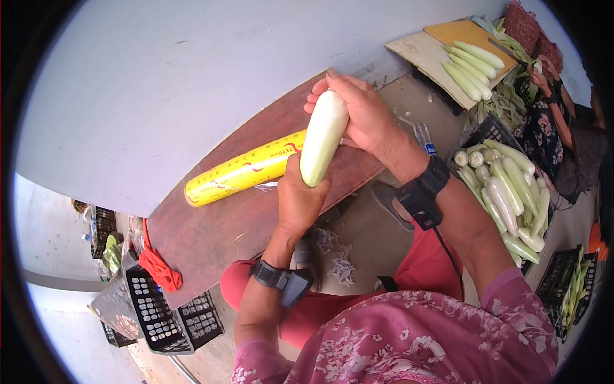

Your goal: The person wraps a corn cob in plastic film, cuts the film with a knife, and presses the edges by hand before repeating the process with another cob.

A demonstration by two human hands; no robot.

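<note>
A pale green zucchini (pixel 324 137) is held upright-slanted between both hands, above a reddish-brown board table. My left hand (pixel 300 201) wraps round its lower end, thumb along the side. My right hand (pixel 361 112) is curled about the upper end, the fingers partly hidden behind it. Just behind the zucchini lies a yellow printed roll (pixel 246 169), its right end covered by the zucchini and hands. Some clear film shows beside the roll's lower edge.
At right, a black crate (pixel 489 131) holds several zucchini; others lie on a board (pixel 416 54). Another person's hands (pixel 540 77) work near corn husks. A red cloth (pixel 160 269) hangs at the table's left corner, above a black crate (pixel 153 313). A bottle (pixel 424 137) stands on the floor.
</note>
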